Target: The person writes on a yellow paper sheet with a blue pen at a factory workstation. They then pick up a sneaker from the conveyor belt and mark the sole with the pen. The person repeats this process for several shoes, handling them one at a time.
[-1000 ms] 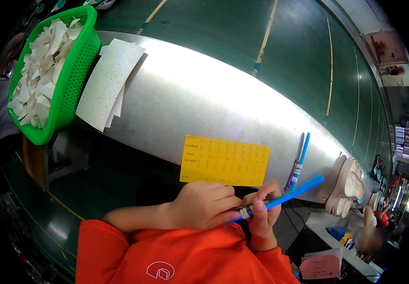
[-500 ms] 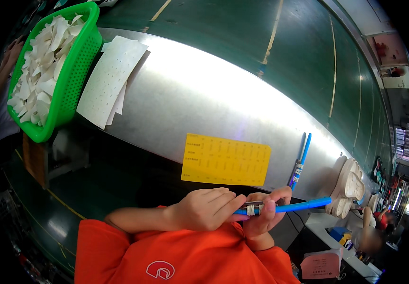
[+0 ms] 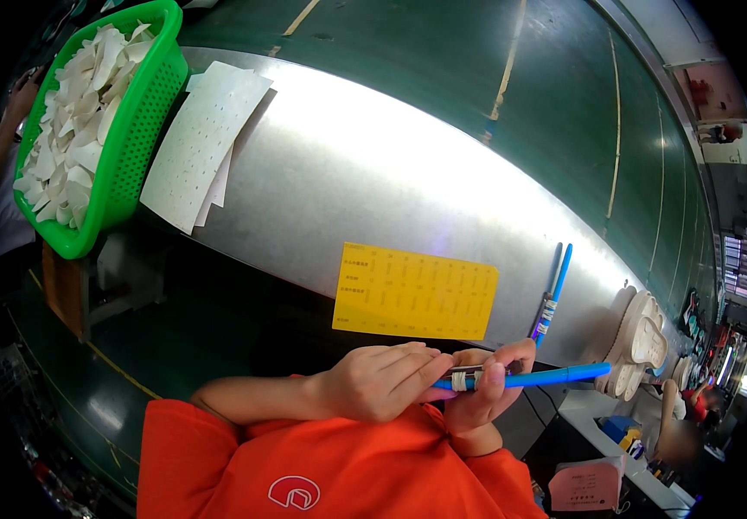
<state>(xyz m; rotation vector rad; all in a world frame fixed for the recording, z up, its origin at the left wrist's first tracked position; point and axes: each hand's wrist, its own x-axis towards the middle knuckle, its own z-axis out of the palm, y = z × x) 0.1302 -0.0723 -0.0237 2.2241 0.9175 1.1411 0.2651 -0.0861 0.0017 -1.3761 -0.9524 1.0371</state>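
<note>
A blue pen (image 3: 565, 374), bound near its middle with a white band (image 3: 459, 381) to a thinner dark piece, lies crosswise in front of my chest. My right hand (image 3: 479, 410) pinches it between thumb and fingers, with the pen's blue end sticking out to the right. Over the other end my left hand (image 3: 375, 383) is closed, its fingers laid together and hiding that part. A similar blue pen with a white wrapping (image 3: 547, 309) rests on the metal table, beyond my right hand. Just beyond my hands lies a yellow printed card (image 3: 415, 291).
The metal table (image 3: 304, 164) runs from upper left to lower right. A green basket (image 3: 136, 121) of white cut pieces stands far left, beside white sheets (image 3: 205, 138). Pale shoe-sole-like pieces (image 3: 641, 342) are stacked at the right. People sit beyond both ends.
Both hands keep the same hold on the pen. The view has shifted very slightly; nothing else has visibly moved.
</note>
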